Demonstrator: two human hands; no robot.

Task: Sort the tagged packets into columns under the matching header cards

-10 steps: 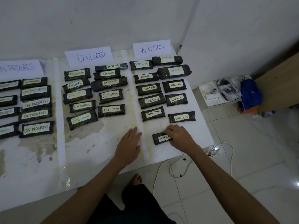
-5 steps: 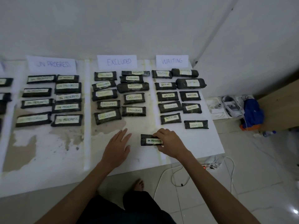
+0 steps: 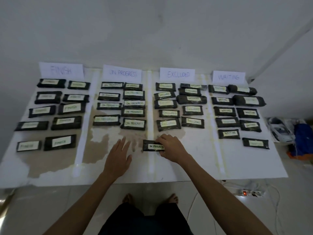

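Observation:
My right hand (image 3: 171, 147) grips the right end of a dark packet tagged ON PROGRESS (image 3: 151, 146), which lies on the white strip between the ON PROGRESS and EXCLUDED columns. My left hand (image 3: 118, 156) rests flat on the table just left of it, fingers spread. Header cards stand along the back: FINISH (image 3: 61, 70), ON PROGRESS (image 3: 122, 73), EXCLUDED (image 3: 177, 74), WAITING (image 3: 228, 77). Several tagged dark packets lie in two rows under each card.
The white table (image 3: 245, 167) ends at its front edge close to my legs. A power strip (image 3: 250, 192) with cables lies on the floor at the right. A white device (image 3: 279, 129) and a blue bag (image 3: 304, 138) sit beyond the table's right side.
My right hand has slid the ON PROGRESS packet leftward, from under the WAITING column to the strip left of EXCLUDED. My left hand moved left too. The view swung left, showing the FINISH column.

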